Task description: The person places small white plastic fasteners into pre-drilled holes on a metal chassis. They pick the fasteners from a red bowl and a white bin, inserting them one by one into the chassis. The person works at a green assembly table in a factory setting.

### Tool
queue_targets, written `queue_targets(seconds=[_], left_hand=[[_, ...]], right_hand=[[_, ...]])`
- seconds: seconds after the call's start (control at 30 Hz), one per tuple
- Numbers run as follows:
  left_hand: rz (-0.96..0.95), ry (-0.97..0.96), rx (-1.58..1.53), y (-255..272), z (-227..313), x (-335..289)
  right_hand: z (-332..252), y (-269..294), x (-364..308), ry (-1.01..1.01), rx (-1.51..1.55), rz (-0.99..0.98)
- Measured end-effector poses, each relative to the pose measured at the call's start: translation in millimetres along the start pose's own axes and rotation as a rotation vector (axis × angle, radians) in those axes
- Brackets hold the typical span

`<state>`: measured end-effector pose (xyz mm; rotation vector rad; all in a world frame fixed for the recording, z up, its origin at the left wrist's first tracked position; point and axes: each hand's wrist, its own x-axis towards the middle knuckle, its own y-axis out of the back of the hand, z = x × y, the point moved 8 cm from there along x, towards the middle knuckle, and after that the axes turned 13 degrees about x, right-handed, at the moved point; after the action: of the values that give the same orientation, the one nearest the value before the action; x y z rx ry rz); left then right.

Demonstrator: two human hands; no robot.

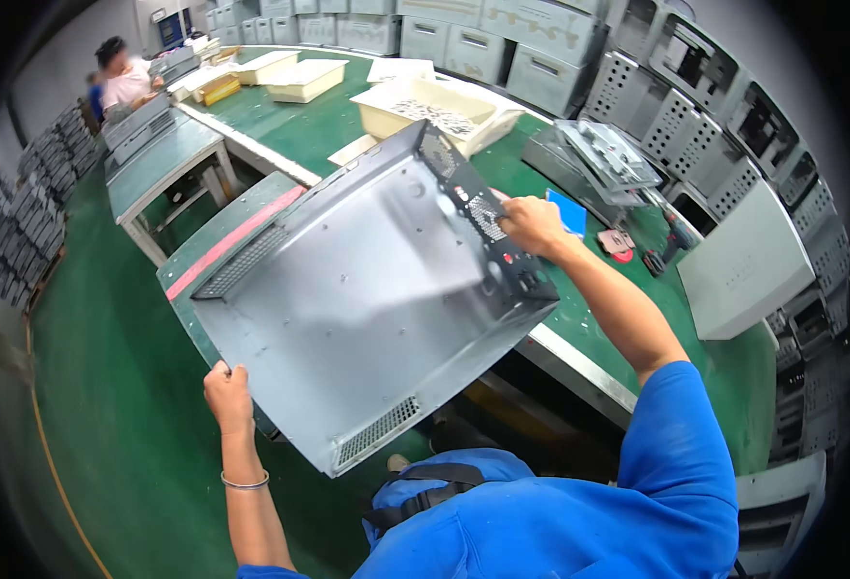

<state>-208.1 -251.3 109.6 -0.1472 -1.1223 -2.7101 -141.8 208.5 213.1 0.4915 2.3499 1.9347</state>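
Observation:
A large grey sheet-metal chassis (348, 299) is held tilted in front of my body, over the near edge of the bench. My left hand (228, 398) is closed on its lower left edge. At the far right side, my right hand (533, 228) grips the rim of the black end panel (488, 217), which has vent holes and cutouts. Perforated vent strips run along the chassis's left and near edges. The fingertips behind the metal are hidden on both hands.
The green bench (628, 318) carries cream trays (307, 79), a bin of small parts (425, 106), a power drill (671, 243), a blue box (567, 212) and stacked metal parts (608, 159). A white panel (748, 256) stands at right. Another person (128, 82) works far left.

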Motion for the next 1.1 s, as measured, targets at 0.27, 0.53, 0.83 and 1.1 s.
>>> queue_targets(seconds=[0.27, 0.53, 0.83, 1.1], left_hand=[[0.020, 0.203, 0.264, 26, -37, 31], [0.015, 0.230, 0.472, -26, -26, 87], [-0.024, 0.259, 0.712, -80, -67, 134], [-0.019, 0.379, 0.780, -83, -69, 123]], right_hand=[[-38, -114, 91, 0.138, 0.123, -0.179], [-11, -203, 141, 0.057, 0.243, -0.374], [-13, -218, 178, 0.044, 0.329, -0.446], [-35, -227, 205, 0.085, 0.367, -0.407]])
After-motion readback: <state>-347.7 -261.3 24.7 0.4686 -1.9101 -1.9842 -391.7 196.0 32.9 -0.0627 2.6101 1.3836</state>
